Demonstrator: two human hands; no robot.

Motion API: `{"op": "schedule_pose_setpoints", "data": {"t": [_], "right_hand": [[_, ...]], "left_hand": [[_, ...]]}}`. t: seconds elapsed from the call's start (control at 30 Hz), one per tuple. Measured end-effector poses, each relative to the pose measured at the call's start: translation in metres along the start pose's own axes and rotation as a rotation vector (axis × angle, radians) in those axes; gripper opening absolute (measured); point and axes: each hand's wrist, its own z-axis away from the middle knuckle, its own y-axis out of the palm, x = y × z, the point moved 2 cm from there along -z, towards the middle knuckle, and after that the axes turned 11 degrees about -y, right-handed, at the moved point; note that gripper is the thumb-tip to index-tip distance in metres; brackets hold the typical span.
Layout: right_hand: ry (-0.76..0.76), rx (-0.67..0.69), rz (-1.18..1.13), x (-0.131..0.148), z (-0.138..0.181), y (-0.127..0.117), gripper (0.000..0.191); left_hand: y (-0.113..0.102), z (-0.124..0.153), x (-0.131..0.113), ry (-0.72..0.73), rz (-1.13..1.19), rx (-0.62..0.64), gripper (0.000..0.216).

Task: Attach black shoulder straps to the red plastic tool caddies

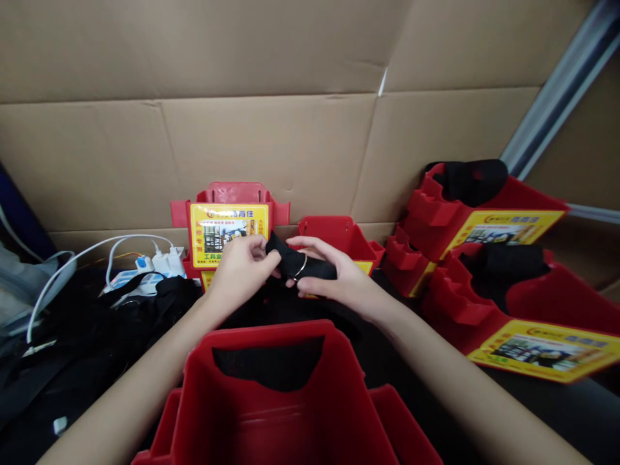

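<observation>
Above the far rim of a red plastic tool box (271, 420), both hands grip a black strap (317, 268) that looks rolled or folded, with a thin metal ring around it. My left hand (245, 261) pinches the strap's left end between thumb and fingers. On the other side, my right hand (346, 274) wraps its fingers and thumb round the right part of the roll. A piece of black fabric shows inside the back wall of the near box. Whether the strap joins that fabric is hidden.
Red boxes with yellow labels stand behind, including one at the left (232, 194). Stacked boxes (489, 290) with black straps inside are at the right. White plugs and a power strip (167, 261) lie left, beside black straps (97, 342). Cardboard (271, 148) walls the back.
</observation>
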Motion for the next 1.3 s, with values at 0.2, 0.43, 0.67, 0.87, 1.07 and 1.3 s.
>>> {"op": "schedule_pose_setpoints", "data": {"t": [0.2,0.43,0.67,0.87,1.07,1.3], "right_hand": [[-0.046,-0.117,0.393,0.000,0.001,0.003,0.030],[-0.061,-0.068,0.292,0.000,-0.001,-0.011,0.033],[-0.031,-0.083,0.085,0.009,0.000,-0.017,0.032],[-0.039,0.053,0.049,0.016,0.003,-0.007,0.036],[-0.019,0.101,0.068,0.017,0.005,-0.003,0.031],[-0.071,0.083,0.120,0.014,0.002,-0.006,0.025]], "left_hand": [[-0.004,0.002,-0.003,0.030,-0.063,-0.044,0.007],[-0.048,0.005,-0.017,0.137,-0.720,-0.234,0.021],[-0.074,0.009,0.000,-0.046,-0.838,0.037,0.019],[-0.042,0.025,-0.033,0.322,-0.488,-0.003,0.023],[-0.012,0.015,-0.020,0.250,-0.099,0.463,0.027],[-0.012,0.007,-0.013,0.192,-0.148,0.260,0.027]]}}
